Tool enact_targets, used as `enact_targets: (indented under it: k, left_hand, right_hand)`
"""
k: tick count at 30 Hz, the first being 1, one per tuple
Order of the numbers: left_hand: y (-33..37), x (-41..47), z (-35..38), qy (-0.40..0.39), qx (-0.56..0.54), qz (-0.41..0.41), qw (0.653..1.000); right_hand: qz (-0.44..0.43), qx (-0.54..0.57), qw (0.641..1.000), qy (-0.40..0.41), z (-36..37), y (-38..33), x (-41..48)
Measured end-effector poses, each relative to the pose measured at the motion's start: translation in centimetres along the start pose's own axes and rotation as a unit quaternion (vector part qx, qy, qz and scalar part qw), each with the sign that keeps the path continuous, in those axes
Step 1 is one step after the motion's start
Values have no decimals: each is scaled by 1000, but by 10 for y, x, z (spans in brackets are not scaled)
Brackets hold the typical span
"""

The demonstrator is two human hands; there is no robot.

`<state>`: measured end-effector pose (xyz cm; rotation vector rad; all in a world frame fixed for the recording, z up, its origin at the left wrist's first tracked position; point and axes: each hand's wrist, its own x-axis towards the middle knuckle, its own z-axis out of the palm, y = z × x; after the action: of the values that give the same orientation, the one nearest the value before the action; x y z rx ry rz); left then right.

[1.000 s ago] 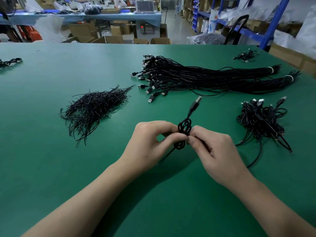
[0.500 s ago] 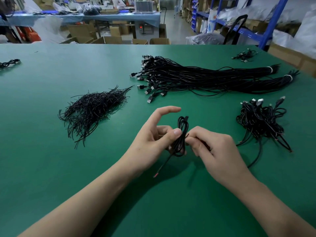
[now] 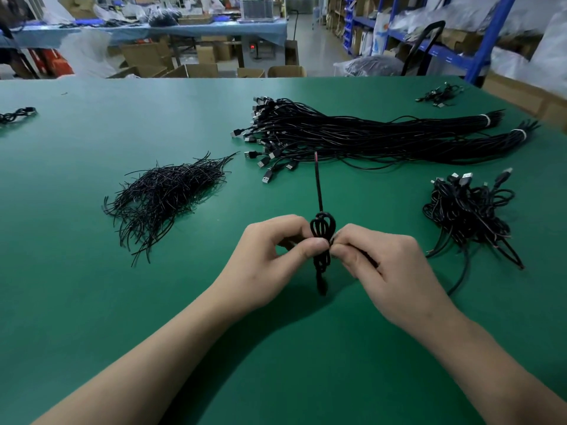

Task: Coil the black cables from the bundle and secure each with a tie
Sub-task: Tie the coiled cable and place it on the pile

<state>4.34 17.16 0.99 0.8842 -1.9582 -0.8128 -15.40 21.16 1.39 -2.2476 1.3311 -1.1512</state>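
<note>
A coiled black cable [image 3: 322, 231] stands upright between my hands above the green table [image 3: 92, 302]. My left hand [image 3: 270, 256] pinches its waist from the left with thumb and fingers. My right hand [image 3: 383, 265] pinches the same spot from the right. One loose end of the cable sticks straight up, showing a red tip. The long bundle of black cables [image 3: 368, 136] lies behind, held by white bands at its right end. A heap of black ties [image 3: 165, 194] lies to the left.
A pile of coiled cables [image 3: 466, 210] lies at the right, one strand trailing toward my right wrist. Small cable clusters sit at the far left edge [image 3: 17, 114] and far right [image 3: 440, 95]. Boxes and blue shelving stand beyond the table.
The coil has been turned over: its loose end, which hung down to the left, now points straight up. My left forefinger, raised half a second ago, has closed back onto the coil.
</note>
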Motion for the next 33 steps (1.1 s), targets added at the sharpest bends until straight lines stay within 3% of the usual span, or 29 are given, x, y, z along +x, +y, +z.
enact_targets:
  k: [4,7,10,13,15,19,25,29,33]
  left_hand:
    - [4,0,2,-49,-213,-106,970]
    - [4,0,5,-51,-311,-155,936]
    - [1,-2,6,-18,-247,-92,965]
    - [-2,-1,1,-30,-39,9,999]
    - [-3,1,-2,-17,67,52,996]
    - [-1,1,-4,38,124,81,988]
    - [5,0,2,63,65,70,993]
    - [5,-1,3,17,-43,-51,998]
    - [4,-1,6,-27,-208,-130,969]
  right_hand:
    - [-90,-129,987,27,-4,-1,1]
    - [-59,-90,994,24,-1,-1,0]
    - [53,56,997,7,4,2,1]
    - [127,144,981,-33,3,10,3]
    - [153,188,968,-59,4,13,2]
    - [141,191,970,-59,8,12,2]
    - [73,123,990,-11,5,3,0]
    - [30,43,999,-11,3,4,-2]
    - [-13,-31,999,11,3,3,-1]
